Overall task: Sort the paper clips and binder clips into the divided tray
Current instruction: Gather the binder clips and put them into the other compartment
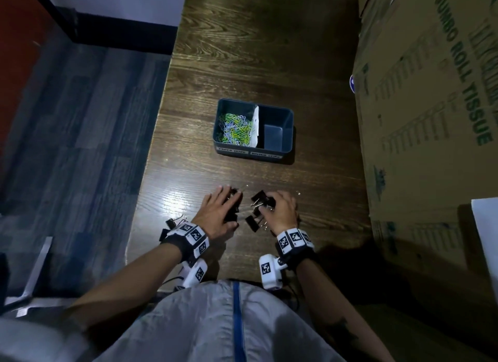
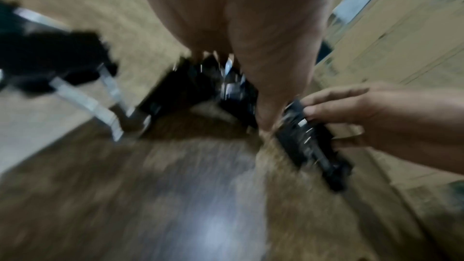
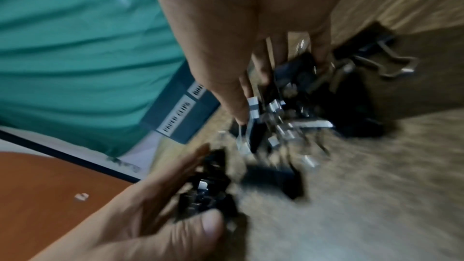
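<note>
Head view: found black metal binder clips [image 1: 253,223] with silver wire handles heaped on dark wood-grain table [image 1: 242,65], at 6 o'clock of dark blue plastic divided tray [image 1: 289,116], well apart. Noted coloured wire paper clips [image 1: 233,130] in its 9 o'clock compartment. Saw left hand [image 1: 219,210] cupped round one bunch, right hand [image 1: 281,209] curled round another. Judged clips light, stiff, smooth-sided, prone to tangling by handles; judged bodies, not loops, safest hold.

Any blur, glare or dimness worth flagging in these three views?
Head view: dim but sharp, glare patch on the wooden table, wide-angle bending at edges. Left wrist view: heavy motion blur, binder clips smeared. Right wrist view: blurred too, label on the tray barely readable.
</note>
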`<action>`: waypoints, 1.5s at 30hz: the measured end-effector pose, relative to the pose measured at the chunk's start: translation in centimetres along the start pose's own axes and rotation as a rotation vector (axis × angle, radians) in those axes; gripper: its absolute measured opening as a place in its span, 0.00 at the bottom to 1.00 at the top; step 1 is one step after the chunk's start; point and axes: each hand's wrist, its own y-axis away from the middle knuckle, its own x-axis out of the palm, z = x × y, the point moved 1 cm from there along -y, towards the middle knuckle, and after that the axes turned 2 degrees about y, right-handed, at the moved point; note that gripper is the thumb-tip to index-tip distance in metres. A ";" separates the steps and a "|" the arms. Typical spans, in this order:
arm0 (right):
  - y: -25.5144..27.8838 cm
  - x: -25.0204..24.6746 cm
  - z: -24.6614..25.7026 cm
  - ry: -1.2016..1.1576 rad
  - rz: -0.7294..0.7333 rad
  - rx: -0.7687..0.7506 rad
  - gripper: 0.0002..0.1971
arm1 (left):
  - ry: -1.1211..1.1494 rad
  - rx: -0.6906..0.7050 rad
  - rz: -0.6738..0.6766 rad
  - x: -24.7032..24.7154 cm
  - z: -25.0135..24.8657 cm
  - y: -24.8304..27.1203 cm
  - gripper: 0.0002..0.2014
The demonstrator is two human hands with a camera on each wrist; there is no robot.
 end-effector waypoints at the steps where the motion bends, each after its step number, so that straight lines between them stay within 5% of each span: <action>1: 0.0 -0.3 0.4 -0.048 0.002 -0.024 0.18 | 0.019 0.012 0.010 -0.6 -0.2 0.2 0.44; 7: -0.6 -3.4 -0.7 -0.140 -0.001 -0.005 0.20 | -0.133 -0.123 -0.129 -5.9 3.0 3.8 0.46; 12: -1.3 -3.4 -3.3 -0.009 0.147 0.116 0.48 | -0.097 -0.310 0.109 -6.0 7.1 7.6 0.66; 16: -1.2 -2.2 -3.1 0.114 0.305 0.069 0.62 | -0.084 -0.229 0.171 -3.9 8.0 8.8 0.68; 21: -0.4 0.0 -1.3 0.250 0.325 -0.055 0.59 | 0.027 -0.094 0.083 -2.8 6.1 7.1 0.59; 25: -0.2 0.7 -0.1 0.302 0.285 -0.102 0.57 | 0.084 -0.043 0.087 -2.7 3.3 4.8 0.62; 36: 0.5 0.7 0.1 0.114 0.227 -0.124 0.37 | 0.131 0.005 0.023 -2.0 -0.5 2.2 0.51; 40: 0.3 -1.3 -2.2 0.088 0.092 -0.012 0.30 | 0.058 0.007 -0.059 -2.5 0.3 3.6 0.46; 43: 0.6 -2.5 -4.5 0.145 -0.019 0.161 0.29 | 0.025 -0.142 -0.105 -2.5 0.9 4.8 0.45; 45: 0.8 -2.5 -5.4 0.142 0.037 0.261 0.33 | 0.056 -0.248 -0.057 -2.1 1.2 5.1 0.48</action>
